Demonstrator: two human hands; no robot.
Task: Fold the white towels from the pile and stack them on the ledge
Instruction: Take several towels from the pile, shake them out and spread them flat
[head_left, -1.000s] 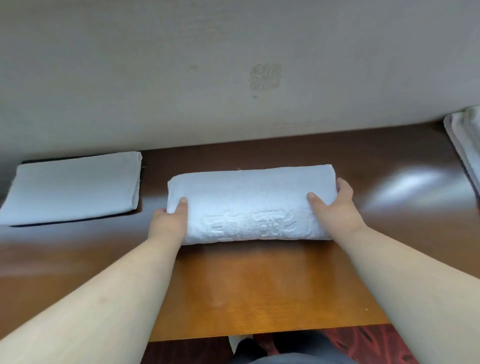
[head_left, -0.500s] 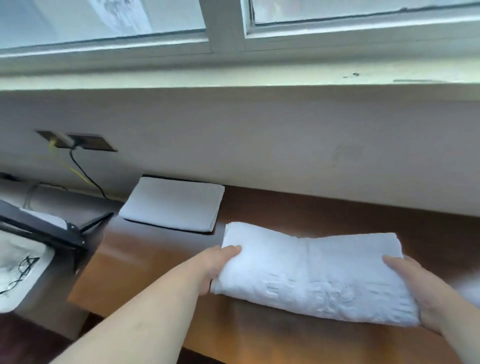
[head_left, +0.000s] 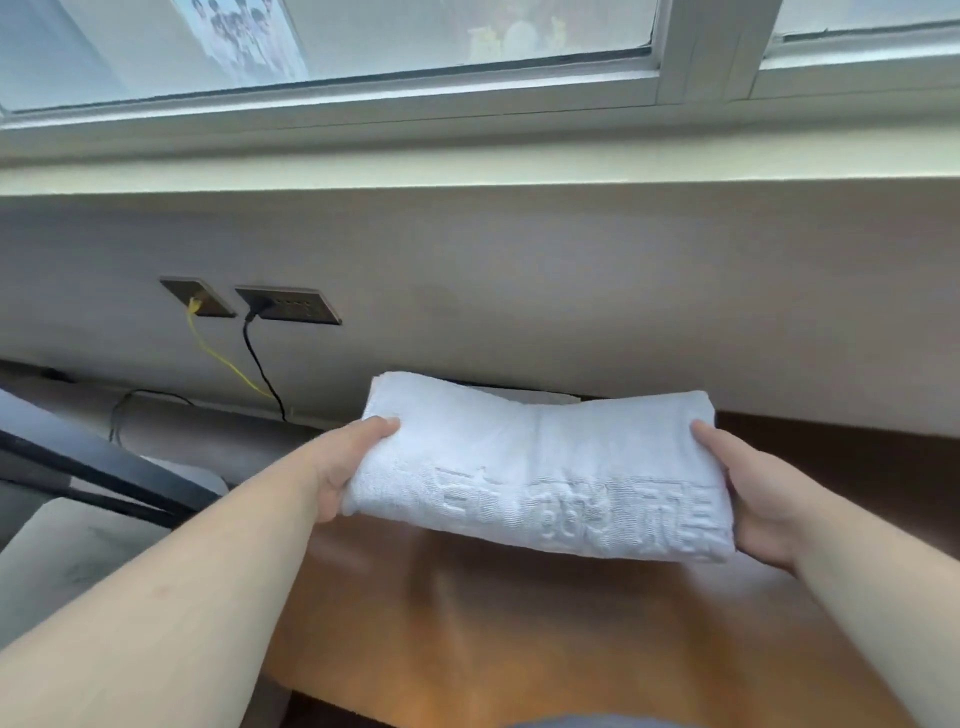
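Note:
A folded white towel (head_left: 540, 467) with raised lettering hangs in the air above the wooden table (head_left: 519, 639). My left hand (head_left: 348, 462) grips its left end, thumb on top. My right hand (head_left: 748, 493) grips its right end. The towel sags slightly in the middle. Behind it, only a sliver of the other folded white towel (head_left: 540, 396) shows by the wall. The pale window ledge (head_left: 467, 174) runs across above the wall, well above the towel.
Two wall sockets (head_left: 285, 305) sit at the left, with a yellow cable (head_left: 218, 358) and a black cable (head_left: 260, 369) hanging down. A dark frame (head_left: 104, 467) and a grey seat (head_left: 78, 551) lie at the lower left. Window panes fill the top.
Both hands have lifted the towel off the table and carried it up and leftward, over the other folded towel. The view has tilted up, showing more of the window and ledge.

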